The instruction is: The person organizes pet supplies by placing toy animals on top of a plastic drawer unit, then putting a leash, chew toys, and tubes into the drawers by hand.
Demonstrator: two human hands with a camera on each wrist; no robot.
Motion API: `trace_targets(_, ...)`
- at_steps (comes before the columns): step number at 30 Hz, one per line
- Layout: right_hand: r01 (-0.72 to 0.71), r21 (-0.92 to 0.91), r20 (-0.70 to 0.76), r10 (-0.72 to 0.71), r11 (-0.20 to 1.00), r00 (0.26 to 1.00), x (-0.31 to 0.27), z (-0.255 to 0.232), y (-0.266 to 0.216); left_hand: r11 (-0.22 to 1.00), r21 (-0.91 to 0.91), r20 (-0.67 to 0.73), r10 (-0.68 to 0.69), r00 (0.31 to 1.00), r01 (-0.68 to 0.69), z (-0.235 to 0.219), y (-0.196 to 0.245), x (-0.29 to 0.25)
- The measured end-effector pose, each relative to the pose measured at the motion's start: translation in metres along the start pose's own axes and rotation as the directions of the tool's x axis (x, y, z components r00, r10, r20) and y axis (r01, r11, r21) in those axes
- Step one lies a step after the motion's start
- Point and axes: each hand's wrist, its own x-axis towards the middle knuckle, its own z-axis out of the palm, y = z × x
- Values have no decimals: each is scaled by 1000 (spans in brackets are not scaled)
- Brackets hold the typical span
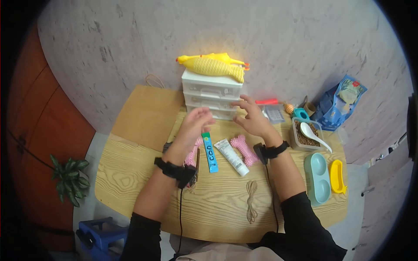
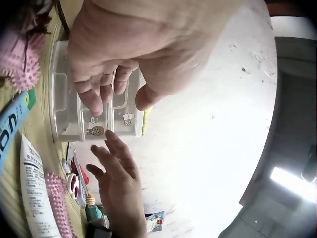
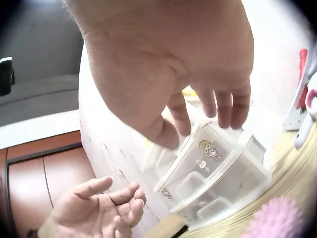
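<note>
The left hand (image 1: 197, 127) and right hand (image 1: 254, 118) are free, fingers loosely bent; the white drawer unit (image 1: 212, 99) stands just ahead of their fingertips, touching or not I cannot tell.

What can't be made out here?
- Left bone: partly behind left forearm, head view.
- Fine print on tube: too small, head view.
- Contents of drawers: behind closed, cloudy fronts, head view.
- Whether right hand touches drawers: it overlaps them, right wrist view.
- Right bone: cut off by bottom edge, right wrist view.
</note>
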Motion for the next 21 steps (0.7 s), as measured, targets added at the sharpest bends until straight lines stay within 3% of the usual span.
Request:
trace_targets(1,5,10,103,-6,1000,995,1,-1,5,996,-93,16,-4,1000,6,3,2,7)
trace_targets(2,-5,20,113,2,1000,994,2,-2,8,996,-92,9,-19,1000,20,5,5,16)
trace_targets(4,-21,-36,243,29,999,969,4,-3,11,856,-508,145,-20,989,91,7,17,36)
trace_targets(5,-85,-49,291,96,995,952,5,-5,9,858,-506,139,-27,990,94,9,27,41)
trace_targets(7,-94,-79,317,114,992,942,4,-6,7,507,-817,224,-160,961,275,14,41,50)
trace_targets(8,-98,-113,340,131,989,931,3,-8,8,510,-814,222,-165,961,276,18,38,55)
trace_targets(10,-94,-72,335,113,993,935,2,-10,11,603,-795,-26,-138,990,63,25,29,55)
trace_targets(13,-76,-17,331,77,997,941,2,-1,14,623,-778,-97,-243,965,79,35,28,49)
trace_targets(15,-67,-7,319,66,998,946,4,1,17,617,-783,-94,-244,965,80,31,30,49)
trace_targets(17,-149,43,376,122,988,918,2,-1,17,613,-785,-79,-250,965,95,34,31,49)
trace_targets(19,-136,32,345,117,990,931,0,4,18,680,-731,-133,-223,966,56,41,30,47)
trace_targets(21,-123,18,316,111,992,942,1,6,22,673,-736,-98,-203,974,66,43,32,46)
